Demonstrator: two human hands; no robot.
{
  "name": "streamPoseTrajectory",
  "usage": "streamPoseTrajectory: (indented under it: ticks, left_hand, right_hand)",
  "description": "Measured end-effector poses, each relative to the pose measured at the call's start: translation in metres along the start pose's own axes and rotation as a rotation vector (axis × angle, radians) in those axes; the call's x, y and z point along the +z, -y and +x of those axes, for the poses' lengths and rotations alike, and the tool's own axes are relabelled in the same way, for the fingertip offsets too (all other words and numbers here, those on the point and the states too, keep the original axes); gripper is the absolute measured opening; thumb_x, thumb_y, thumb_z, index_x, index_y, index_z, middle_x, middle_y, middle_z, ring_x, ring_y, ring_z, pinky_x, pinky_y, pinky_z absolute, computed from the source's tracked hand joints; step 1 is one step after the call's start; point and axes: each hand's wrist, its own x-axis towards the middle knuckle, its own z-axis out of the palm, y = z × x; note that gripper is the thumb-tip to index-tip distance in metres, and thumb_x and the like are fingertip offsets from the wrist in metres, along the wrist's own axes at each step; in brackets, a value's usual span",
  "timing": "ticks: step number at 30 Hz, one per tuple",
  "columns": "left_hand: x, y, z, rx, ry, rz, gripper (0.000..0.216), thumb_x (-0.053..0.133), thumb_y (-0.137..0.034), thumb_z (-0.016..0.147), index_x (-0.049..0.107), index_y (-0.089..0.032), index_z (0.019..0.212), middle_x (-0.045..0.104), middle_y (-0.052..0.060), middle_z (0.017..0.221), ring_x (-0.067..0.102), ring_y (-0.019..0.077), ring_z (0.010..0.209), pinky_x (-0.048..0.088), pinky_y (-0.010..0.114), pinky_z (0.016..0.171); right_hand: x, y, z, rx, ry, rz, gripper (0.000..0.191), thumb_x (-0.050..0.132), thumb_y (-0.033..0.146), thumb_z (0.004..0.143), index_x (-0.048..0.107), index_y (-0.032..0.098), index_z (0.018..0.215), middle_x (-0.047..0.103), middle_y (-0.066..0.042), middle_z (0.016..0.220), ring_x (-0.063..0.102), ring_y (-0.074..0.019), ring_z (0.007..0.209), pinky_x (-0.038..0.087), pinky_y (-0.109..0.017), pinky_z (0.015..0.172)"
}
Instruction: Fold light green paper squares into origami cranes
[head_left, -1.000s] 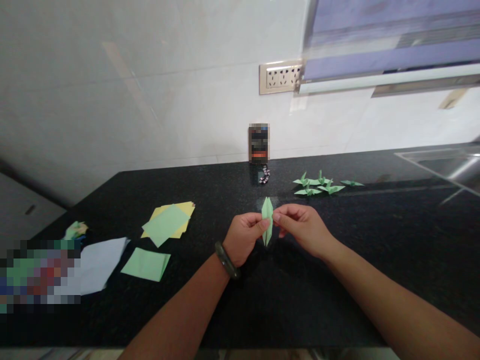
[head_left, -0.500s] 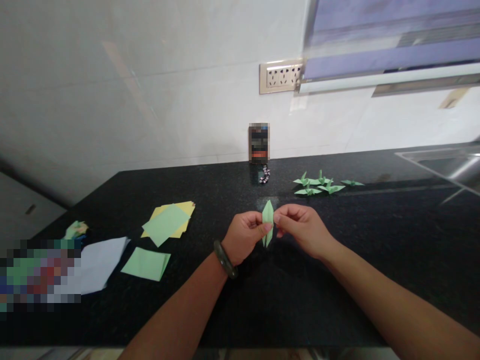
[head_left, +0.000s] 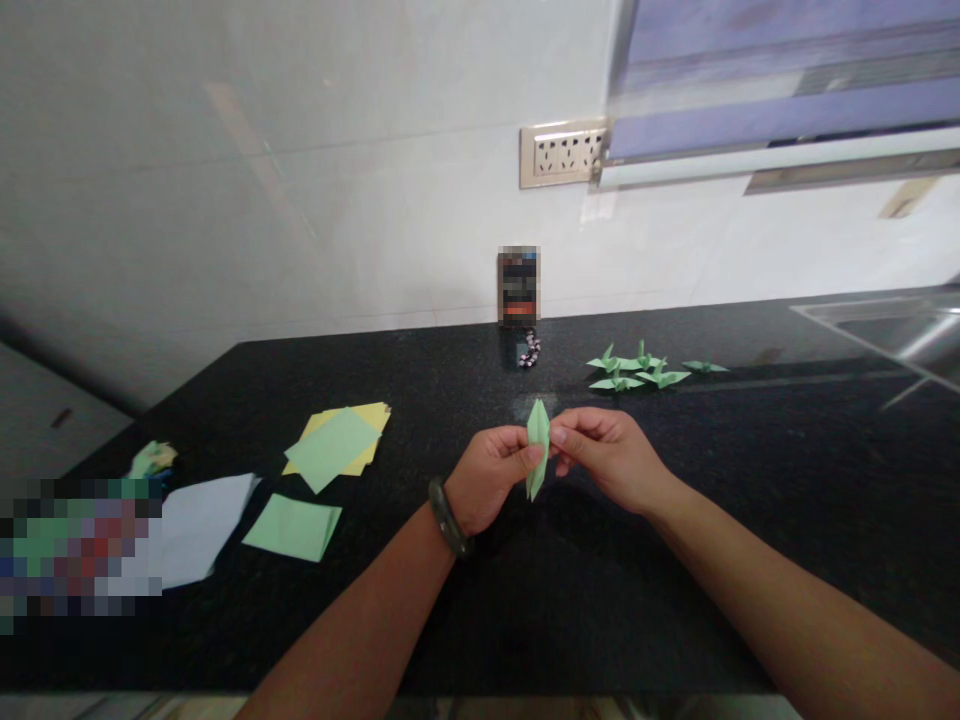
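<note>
A narrow, diamond-shaped piece of folded green paper (head_left: 538, 432) is held upright above the dark counter. My left hand (head_left: 493, 472) pinches it from the left, thumb across its front face. From the other side, my right hand (head_left: 604, 450) has thumb and forefinger closed on its right edge. Several green paper cranes (head_left: 660, 376) stand on the counter beyond my right hand. To the left of my left hand lie a folded green sheet (head_left: 291, 528) and a flat green square sheet (head_left: 330, 450) on top of yellow sheets (head_left: 375, 425).
White paper (head_left: 206, 530) and a blurred-out colourful item (head_left: 82, 550) lie at the far left, by a crumpled paper bit (head_left: 154, 459). A phone-like object (head_left: 519, 287) leans on the wall, a beaded strap (head_left: 531, 348) before it. A sink (head_left: 900, 330) is at right.
The folded green paper has turned slightly and tilts a little more. Both hands have shifted very slightly to the right with it. The other things stay put.
</note>
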Motion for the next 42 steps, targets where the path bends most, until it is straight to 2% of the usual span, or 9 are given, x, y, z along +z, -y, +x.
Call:
streamPoseTrajectory:
  ticks: [5,16,22,26,30,38,42]
  left_hand:
    - [0.000,0.001,0.000,-0.010,0.018,-0.018,0.026,0.065,-0.036,0.069,0.066,-0.012,0.080,0.055,0.000,0.059,0.045,0.0073,0.052,0.034,0.020,0.050]
    - [-0.001,0.000,0.001,0.007,0.014,0.088,0.027,0.068,-0.037,0.065,0.063,-0.011,0.072,0.059,0.002,0.062,0.048,0.0087,0.054,0.037,0.021,0.053]
    - [0.004,-0.004,0.001,0.051,-0.102,0.135,0.030,0.069,-0.040,0.062,0.060,-0.012,0.068,0.058,0.000,0.059,0.049,0.0088,0.053,0.038,0.021,0.052]
    - [0.007,-0.004,0.001,0.094,-0.202,0.168,0.028,0.069,-0.038,0.062,0.060,-0.012,0.066,0.056,-0.001,0.055,0.047,0.0078,0.050,0.037,0.021,0.050]
    - [0.008,-0.003,0.001,0.149,-0.221,0.241,0.022,0.069,-0.033,0.064,0.061,-0.012,0.065,0.055,-0.001,0.053,0.046,0.0080,0.049,0.037,0.021,0.050]
    - [0.009,-0.005,-0.001,0.161,-0.221,0.260,0.016,0.070,-0.027,0.062,0.065,-0.012,0.062,0.061,0.001,0.056,0.049,0.0096,0.050,0.038,0.022,0.050]
    - [0.008,-0.007,-0.002,0.170,-0.206,0.266,0.015,0.070,-0.026,0.062,0.066,-0.012,0.061,0.061,0.001,0.055,0.049,0.0092,0.050,0.037,0.022,0.050]
  right_hand:
    - [-0.001,-0.002,0.000,0.002,0.015,0.010,0.020,0.068,0.034,0.068,0.066,0.015,0.070,0.062,0.000,0.062,0.055,-0.0090,0.050,0.047,-0.022,0.049]
    - [0.001,-0.006,-0.001,0.024,-0.087,-0.049,0.020,0.065,0.031,0.070,0.059,0.014,0.061,0.057,0.003,0.053,0.051,-0.0074,0.043,0.041,-0.020,0.045]
    - [0.004,0.001,-0.001,-0.015,-0.111,-0.140,0.022,0.064,0.034,0.069,0.059,0.015,0.058,0.056,0.002,0.053,0.051,-0.0084,0.045,0.042,-0.022,0.048]
    - [0.007,0.001,-0.002,-0.076,-0.153,-0.238,0.020,0.066,0.035,0.066,0.061,0.015,0.064,0.055,0.002,0.054,0.048,-0.0089,0.047,0.039,-0.022,0.046]
    - [0.011,-0.002,-0.003,-0.074,-0.215,-0.282,0.020,0.068,0.032,0.064,0.058,0.015,0.061,0.052,0.003,0.050,0.045,-0.0082,0.045,0.034,-0.021,0.044]
    - [0.011,0.001,-0.005,-0.072,-0.125,-0.141,0.020,0.067,0.032,0.067,0.058,0.015,0.061,0.052,0.003,0.052,0.046,-0.0087,0.048,0.037,-0.023,0.049]
    - [0.009,0.000,-0.004,-0.023,-0.055,-0.023,0.017,0.070,0.030,0.065,0.061,0.015,0.067,0.054,0.003,0.056,0.048,-0.0085,0.050,0.039,-0.022,0.050]
